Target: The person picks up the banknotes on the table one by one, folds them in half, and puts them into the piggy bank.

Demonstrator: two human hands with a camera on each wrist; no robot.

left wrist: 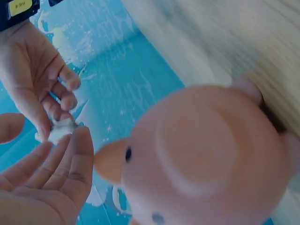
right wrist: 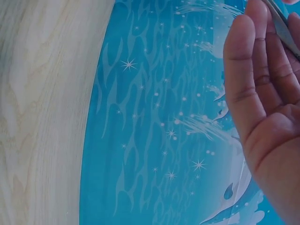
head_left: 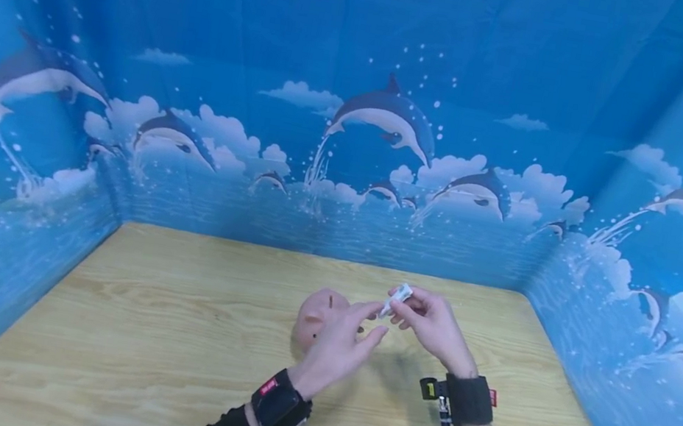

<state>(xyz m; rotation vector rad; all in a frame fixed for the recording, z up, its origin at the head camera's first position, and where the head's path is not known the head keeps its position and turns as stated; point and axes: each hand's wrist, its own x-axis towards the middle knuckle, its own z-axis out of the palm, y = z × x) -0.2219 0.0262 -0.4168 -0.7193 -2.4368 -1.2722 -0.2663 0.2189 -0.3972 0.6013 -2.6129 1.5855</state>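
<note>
My right hand [head_left: 434, 326] pinches a small folded paper note [head_left: 398, 299], whitish with grey-green print, between thumb and fingers. My left hand [head_left: 339, 343] reaches in from the other side, fingers extended, its fingertips right at the note's lower end and its thumb apart below. Under and beyond that hand stands a pink piggy bank [head_left: 309, 316] with a dark slot on top, partly hidden by the hand. In the left wrist view the piggy bank [left wrist: 201, 140] looms large, beside the left fingers. Only the note's edge [right wrist: 282, 30] shows in the right wrist view.
Everything is over a light wood-grain table [head_left: 161, 333]. A blue curtain [head_left: 263, 29] printed with dolphins closes off its back and both sides. Black straps with small devices [head_left: 278, 400] sit on both wrists.
</note>
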